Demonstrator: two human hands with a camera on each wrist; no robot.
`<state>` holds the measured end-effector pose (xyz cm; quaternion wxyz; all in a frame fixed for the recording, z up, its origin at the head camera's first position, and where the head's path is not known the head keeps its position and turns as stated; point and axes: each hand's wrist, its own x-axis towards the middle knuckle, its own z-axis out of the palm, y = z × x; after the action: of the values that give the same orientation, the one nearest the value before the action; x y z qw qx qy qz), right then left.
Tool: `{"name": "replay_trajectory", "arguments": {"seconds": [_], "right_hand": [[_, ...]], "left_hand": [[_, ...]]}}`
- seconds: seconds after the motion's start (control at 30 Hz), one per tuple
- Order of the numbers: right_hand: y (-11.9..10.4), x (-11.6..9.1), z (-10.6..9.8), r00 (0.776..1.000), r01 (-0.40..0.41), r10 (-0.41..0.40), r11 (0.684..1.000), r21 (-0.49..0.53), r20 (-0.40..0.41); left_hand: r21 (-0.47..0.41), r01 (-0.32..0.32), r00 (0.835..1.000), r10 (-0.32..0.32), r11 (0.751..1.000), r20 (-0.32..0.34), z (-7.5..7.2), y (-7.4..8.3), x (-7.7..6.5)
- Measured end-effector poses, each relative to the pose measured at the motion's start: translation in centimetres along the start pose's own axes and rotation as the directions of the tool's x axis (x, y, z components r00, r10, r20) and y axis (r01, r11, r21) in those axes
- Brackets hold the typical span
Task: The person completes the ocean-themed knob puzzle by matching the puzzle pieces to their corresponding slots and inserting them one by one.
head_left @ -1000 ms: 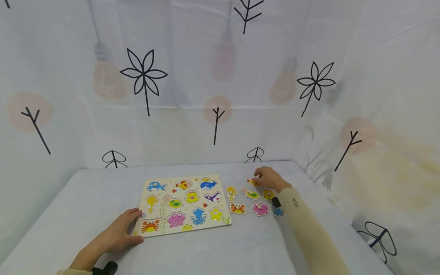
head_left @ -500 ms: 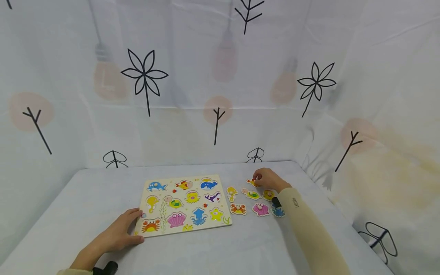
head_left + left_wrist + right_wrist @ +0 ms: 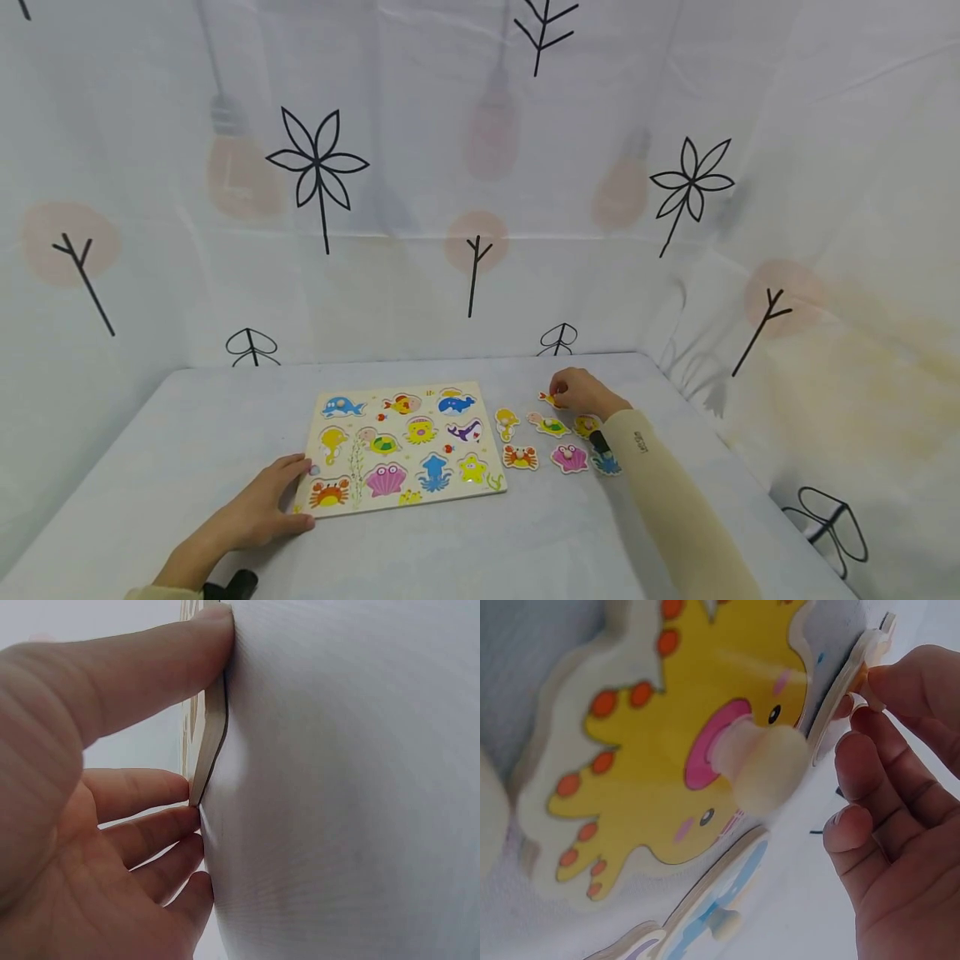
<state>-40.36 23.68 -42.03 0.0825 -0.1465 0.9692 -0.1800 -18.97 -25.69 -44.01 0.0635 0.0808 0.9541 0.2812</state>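
In the head view, a wooden puzzle board (image 3: 408, 450) with sea animal pictures lies on the left. My left hand (image 3: 258, 502) touches its near left corner, thumb at the front edge and the fairly straight fingers at the left edge. The left wrist view shows the thumb and fingertips against the board's edge (image 3: 214, 724). On the right, my right hand (image 3: 583, 392) pinches the knob of a red and yellow fish puzzle piece (image 3: 547, 399) between thumb and index finger. The hand hides most of that piece, which seems to lie on the table.
Near the right hand lie other knobbed pieces: a seahorse (image 3: 506, 423), a turtle (image 3: 550, 425), a crab (image 3: 521, 457), a pink shell (image 3: 570, 458), a yellow octopus (image 3: 585, 427) and a blue squid (image 3: 606, 463). A patterned cloth (image 3: 405, 292) hangs behind the white table (image 3: 420, 554).
The right hand's fingers have drawn closer together over the fish puzzle piece, with the hand shifting very slightly left. The left hand and the board stay in place.
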Motion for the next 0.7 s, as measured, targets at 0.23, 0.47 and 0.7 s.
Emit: {"name": "replay_trajectory", "arguments": {"seconds": [0.23,0.47,0.7], "right_hand": [[-0.8,0.2,0.0,1.0,0.001,-0.001,1.0,-0.022,-0.019],[-2.6,1.0,0.2,0.998,0.064,-0.064,0.996,-0.057,-0.009],[-4.8,1.6,0.7,0.994,0.109,-0.11,0.991,-0.072,0.002]], "left_hand": [[0.005,0.003,1.0,-0.003,1.0,0.002,0.0,0.1,0.0],[0.01,0.001,1.0,-0.001,1.0,0.004,0.0,-0.1,0.0],[0.004,0.004,1.0,-0.004,1.0,0.004,0.1,-0.1,0.0]]}}
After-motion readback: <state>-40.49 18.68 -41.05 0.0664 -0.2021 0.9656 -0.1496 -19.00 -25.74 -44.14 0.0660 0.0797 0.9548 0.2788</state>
